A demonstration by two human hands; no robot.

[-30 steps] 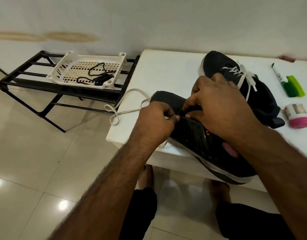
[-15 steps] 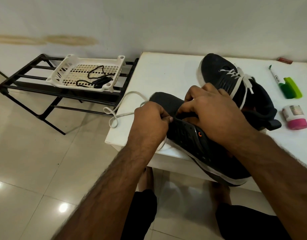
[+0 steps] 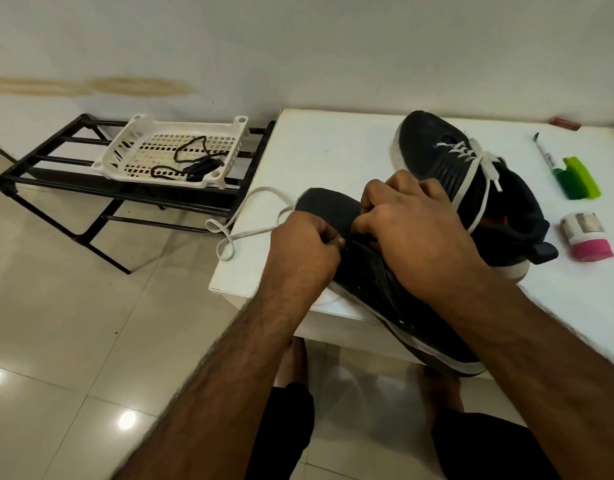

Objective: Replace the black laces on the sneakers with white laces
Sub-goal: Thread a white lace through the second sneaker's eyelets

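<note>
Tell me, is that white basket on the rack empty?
Not empty. The white basket on the black rack holds loose black laces, tangled on its perforated floor.

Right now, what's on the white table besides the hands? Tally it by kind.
Sneakers: 2, the near one being laced, the far one already laced white
Loose white lace: 1
Green marker: 1
Green cap: 1
Pink-based jar: 1
Red item: 1
Total: 7
</note>
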